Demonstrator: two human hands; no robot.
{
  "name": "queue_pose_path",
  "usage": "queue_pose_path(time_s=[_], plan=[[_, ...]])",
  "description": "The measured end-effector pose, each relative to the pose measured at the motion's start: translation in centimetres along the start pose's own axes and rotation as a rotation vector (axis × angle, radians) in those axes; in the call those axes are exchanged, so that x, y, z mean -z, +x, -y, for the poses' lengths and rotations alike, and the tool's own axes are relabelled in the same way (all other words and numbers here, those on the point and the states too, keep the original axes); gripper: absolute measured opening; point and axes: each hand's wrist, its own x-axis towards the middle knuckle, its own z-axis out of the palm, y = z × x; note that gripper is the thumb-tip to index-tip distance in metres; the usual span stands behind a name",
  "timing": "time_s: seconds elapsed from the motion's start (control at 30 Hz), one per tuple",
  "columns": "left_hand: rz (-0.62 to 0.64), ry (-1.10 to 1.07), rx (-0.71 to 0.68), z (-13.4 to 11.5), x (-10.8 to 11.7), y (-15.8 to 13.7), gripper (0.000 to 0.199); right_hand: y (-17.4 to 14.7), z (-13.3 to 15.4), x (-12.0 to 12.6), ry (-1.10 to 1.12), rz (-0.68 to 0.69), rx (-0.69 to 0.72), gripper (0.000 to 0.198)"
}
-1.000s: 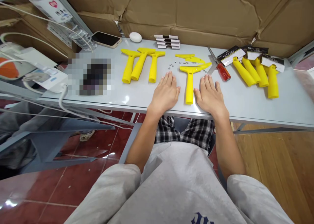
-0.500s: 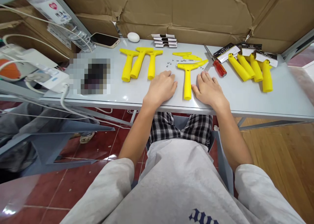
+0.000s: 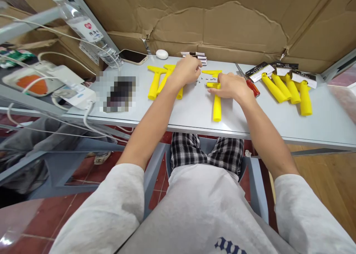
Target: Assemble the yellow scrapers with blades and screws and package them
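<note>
My left hand (image 3: 188, 69) reaches to the back of the table, fingers bent and apart, beside a small stack of black-and-white cards (image 3: 204, 58). It partly covers the row of yellow T-shaped scrapers (image 3: 153, 85) on the left. My right hand (image 3: 229, 85) is over the head of a single yellow scraper (image 3: 217, 107), thumb stretched out and apart from the fingers. Part of that head is hidden under it. Loose yellow strips (image 3: 211, 72) and tiny metal screws or nuts (image 3: 207, 79) lie between my hands. A red-handled screwdriver (image 3: 253, 89) is just right of my right hand.
Several carded yellow scrapers (image 3: 306, 102) lie at the right. A phone (image 3: 133, 56), a white oval object (image 3: 161, 54) and a water bottle (image 3: 89, 29) are at the back left. White cables and a power strip (image 3: 79, 96) crowd the left end. Cardboard (image 3: 222, 27) walls the back.
My left hand has lifted off the table and moved forward toward the card stack. My right hand has moved forward and left over the single scraper's head. The camera view has shifted slightly.
</note>
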Motion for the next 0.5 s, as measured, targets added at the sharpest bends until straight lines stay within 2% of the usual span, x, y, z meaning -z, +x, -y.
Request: queue_pose_path(time_s=[0.13, 0.3, 0.43, 0.5], plan=[[0.061, 0.063, 0.016, 0.4, 0.3, -0.8, 0.055, -0.2, 0.0, -1.5, 0.043, -0.049, 0.024, 0.075], [0.058, 0.043, -0.041, -0.8, 1.4, -1.3, 0.046, -0.6, -0.6, -1.3, 0.169, -0.042, -0.005, 0.066], [0.072, -0.112, -0.014, -2.4, 1.9, -1.9, 0.04, -0.3, -2.0, -0.7, 0.485, -0.076, 0.049, 0.07], [0.096, -0.202, -0.006, -3.2, 2.1, -2.3, 0.043, -0.2, -2.6, -0.5, 0.653, -0.075, 0.08, 0.065]])
